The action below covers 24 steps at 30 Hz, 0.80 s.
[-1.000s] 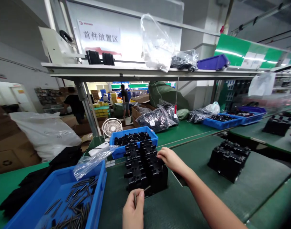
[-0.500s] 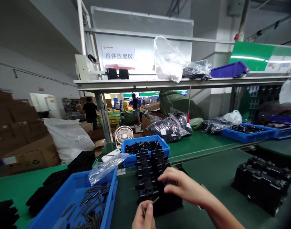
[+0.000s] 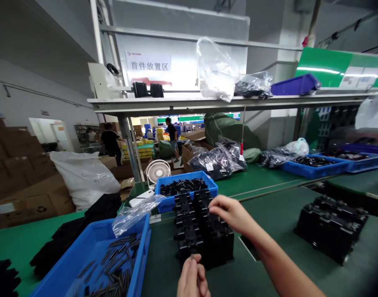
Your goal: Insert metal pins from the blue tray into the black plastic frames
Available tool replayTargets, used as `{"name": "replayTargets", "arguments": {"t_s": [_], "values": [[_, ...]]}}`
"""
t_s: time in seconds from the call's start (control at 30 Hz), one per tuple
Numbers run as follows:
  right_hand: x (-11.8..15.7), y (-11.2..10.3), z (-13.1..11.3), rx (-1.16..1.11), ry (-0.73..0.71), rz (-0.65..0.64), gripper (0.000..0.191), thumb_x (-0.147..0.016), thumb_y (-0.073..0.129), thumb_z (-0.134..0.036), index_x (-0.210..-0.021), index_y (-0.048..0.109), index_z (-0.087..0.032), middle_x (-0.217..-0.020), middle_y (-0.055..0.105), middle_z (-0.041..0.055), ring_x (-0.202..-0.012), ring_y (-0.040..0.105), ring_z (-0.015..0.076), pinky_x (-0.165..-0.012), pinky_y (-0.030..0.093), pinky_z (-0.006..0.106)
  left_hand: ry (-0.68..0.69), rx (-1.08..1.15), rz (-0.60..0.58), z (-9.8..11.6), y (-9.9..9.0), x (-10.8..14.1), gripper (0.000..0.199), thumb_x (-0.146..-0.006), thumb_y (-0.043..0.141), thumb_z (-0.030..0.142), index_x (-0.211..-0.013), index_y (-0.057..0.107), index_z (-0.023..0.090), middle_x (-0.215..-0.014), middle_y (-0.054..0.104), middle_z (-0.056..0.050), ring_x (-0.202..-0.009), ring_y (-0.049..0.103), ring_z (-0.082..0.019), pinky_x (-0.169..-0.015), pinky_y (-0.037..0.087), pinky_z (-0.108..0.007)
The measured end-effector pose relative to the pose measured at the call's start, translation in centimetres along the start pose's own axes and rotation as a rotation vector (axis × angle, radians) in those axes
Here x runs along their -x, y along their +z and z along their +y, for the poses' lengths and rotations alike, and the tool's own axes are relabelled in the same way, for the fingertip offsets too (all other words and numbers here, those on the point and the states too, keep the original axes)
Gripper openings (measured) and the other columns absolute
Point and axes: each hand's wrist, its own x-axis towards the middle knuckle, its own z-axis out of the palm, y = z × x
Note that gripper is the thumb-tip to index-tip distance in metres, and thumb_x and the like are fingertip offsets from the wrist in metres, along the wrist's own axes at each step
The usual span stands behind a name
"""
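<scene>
One thin metal pin (image 3: 192, 256) stands upright, pinched between the thumb and fingers of the left hand (image 3: 192, 278), just in front of a black plastic jig (image 3: 204, 235) on the green counter (image 3: 164, 268). The right hand (image 3: 230, 213) reaches across, its fingertips (image 3: 211, 209) at the jig's upper edge, perhaps steadying it, though whether it grips cannot be told. A blue bin (image 3: 142, 247) of loose pins (image 3: 114, 264) sits beside the left hand, seemingly to keep each pin within easy reach, and a second blue bin (image 3: 184, 174) of black pieces (image 3: 183, 187) stands just behind the jig. Another jig (image 3: 331, 229) lies to the right. Above, a sign (image 3: 148, 66) reads 首件放置区, "first-piece placement area", behind two black blocks (image 3: 140, 90) on the shelf (image 3: 207, 103); its small logo is too small to read.
</scene>
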Motion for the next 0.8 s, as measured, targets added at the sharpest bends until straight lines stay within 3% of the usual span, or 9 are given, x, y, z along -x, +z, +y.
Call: {"name": "replayTargets", "arguments": {"t_s": [0.1, 0.27, 0.4, 0.8], "values": [[-1.1, -1.3, 3.2, 0.133, 0.062, 0.151, 0.012, -0.085, 0.057, -0.028, -0.085, 0.064, -0.019, -0.086, 0.067, 0.0014, -0.082, 0.061, 0.0168, -0.077, 0.044, 0.027, -0.038, -0.084, -0.041, -0.4, -0.3, -0.1, 0.074, -0.047, 0.071, 0.074, -0.09, 0.062, 0.015, -0.061, 0.048, 0.005, -0.04, 0.037, -0.004, -0.036, 0.028, -0.017], [-1.1, -1.0, 6.5, 0.202, 0.113, 0.13, 0.01, -0.083, 0.057, -0.026, -0.081, 0.064, -0.019, -0.083, 0.068, 0.0015, -0.08, 0.061, 0.0172, -0.075, 0.043, 0.028, -0.04, -0.259, -0.143, -0.4, -0.8, 0.0, 0.08, -0.054, 0.068, 0.073, -0.109, 0.061, 0.015, -0.055, 0.046, 0.006, -0.038, 0.033, -0.003, -0.037, 0.024, -0.017], [-1.3, 0.1, 7.2, 0.23, 0.115, 0.087, 0.009, -0.083, 0.057, -0.024, -0.08, 0.063, -0.018, -0.082, 0.068, 0.0013, -0.078, 0.061, 0.0164, -0.074, 0.043, 0.027, -0.031, -0.255, -0.148, -0.5, -0.9, 0.1, 0.08, -0.058, 0.066, 0.072, -0.116, 0.059, 0.017, -0.057, 0.046, 0.006, -0.037, 0.029, -0.002, -0.036, 0.02, -0.017], [-1.7, 0.8, 8.0, 0.262, 0.094, 0.04, 0.012, -0.083, 0.052, -0.025, -0.078, 0.061, -0.018, -0.083, 0.066, 0.0028, -0.08, 0.06, 0.0185, -0.075, 0.042, 0.03, 0.107, -0.232, -0.139, -1.4, -1.1, -1.0, 0.066, -0.06, 0.067, 0.07, -0.094, 0.057, 0.015, -0.062, 0.06, -0.002, -0.036, 0.036, -0.004, -0.036, 0.029, -0.018]]}}
